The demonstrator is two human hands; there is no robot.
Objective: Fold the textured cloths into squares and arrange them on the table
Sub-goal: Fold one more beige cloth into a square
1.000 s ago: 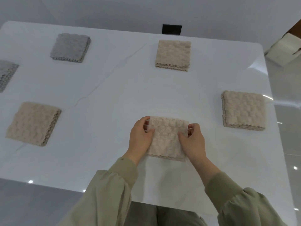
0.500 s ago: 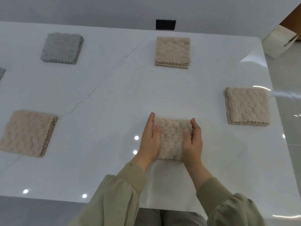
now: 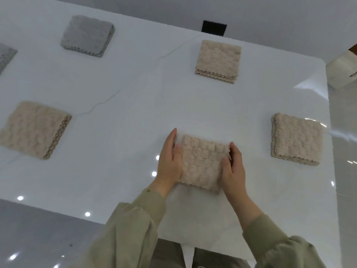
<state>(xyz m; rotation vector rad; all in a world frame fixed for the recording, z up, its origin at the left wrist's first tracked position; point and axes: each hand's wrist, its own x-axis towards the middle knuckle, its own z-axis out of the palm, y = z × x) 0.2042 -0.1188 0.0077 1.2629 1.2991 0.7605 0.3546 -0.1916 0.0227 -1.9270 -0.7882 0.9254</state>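
Head view looks down on a white worktop [image 3: 135, 113] where the beige cloth in hand [image 3: 202, 163] lies flat near the front edge, roughly central, already folded small and close to square. The left hand [image 3: 170, 161] lies along its left side with straight fingers [image 3: 171, 140] pressed against the edge and the thumb resting on top. The right hand [image 3: 233, 169] cups the right side, its fingers curled round the far right corner and the thumb on the pile.

This looks like the squaring-up step: nudging the layers into line before letting go. To do it well, both hands should push inward evenly so the stack does not skew, then slide along the sides to even out the scalloped hem at the near edge. A light flat press on top would settle the plush layers, which tend to spring open.

Four finished squares set the pattern: a far beige square [image 3: 218, 60], a right beige square [image 3: 296, 139], a left beige square [image 3: 33, 129] and a grey square [image 3: 87, 35], all well apart from one another. Part of another grey cloth [image 3: 5, 57] shows at the left border. The cloth in hand sits between the left and right beige squares, so matching their size and orientation would keep the layout tidy.
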